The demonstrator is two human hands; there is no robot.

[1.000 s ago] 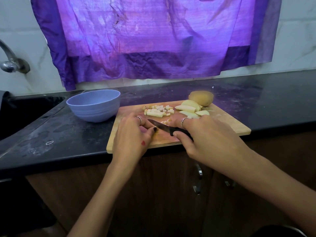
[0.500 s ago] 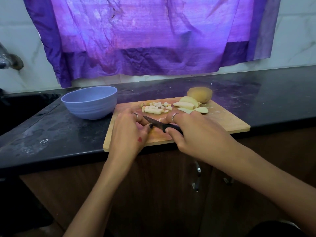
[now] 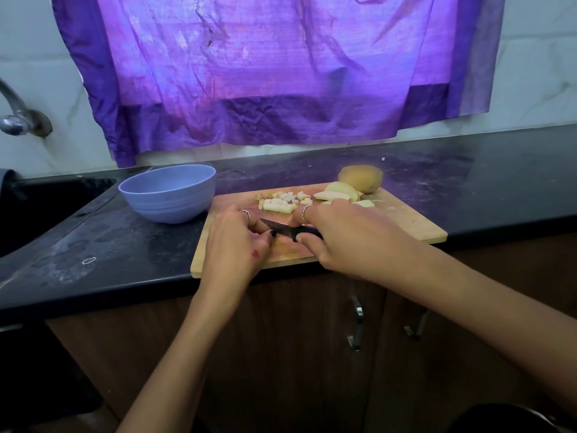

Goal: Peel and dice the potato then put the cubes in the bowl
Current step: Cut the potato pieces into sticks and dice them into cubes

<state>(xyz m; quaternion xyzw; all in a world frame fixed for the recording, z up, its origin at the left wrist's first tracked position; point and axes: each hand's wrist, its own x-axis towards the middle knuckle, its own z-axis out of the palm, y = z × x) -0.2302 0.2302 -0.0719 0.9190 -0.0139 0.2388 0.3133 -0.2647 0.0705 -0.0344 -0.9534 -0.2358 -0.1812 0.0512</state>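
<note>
A wooden cutting board (image 3: 406, 225) lies at the counter's front edge. My right hand (image 3: 349, 237) grips a small black-handled knife (image 3: 282, 229), its blade pointing left and low over the board. My left hand (image 3: 232, 243) rests on the board with curled fingers right at the blade; what it holds under them is hidden. Behind the hands lie several pale potato cubes (image 3: 282, 203) and some peeled potato wedges (image 3: 338, 192). An unpeeled potato (image 3: 362, 178) sits at the board's far edge. A blue bowl (image 3: 168, 192) stands left of the board.
The board sits on a black countertop (image 3: 93, 245) with a dark sink (image 3: 46, 201) and a tap (image 3: 18, 117) at the far left. A purple cloth (image 3: 265, 67) hangs on the tiled wall behind. Brown cabinet doors with metal handles (image 3: 357, 323) are below.
Both hands stay together at the knife in the board's middle, shifting slightly away from me toward the cut pieces. The camera view moved a little.
</note>
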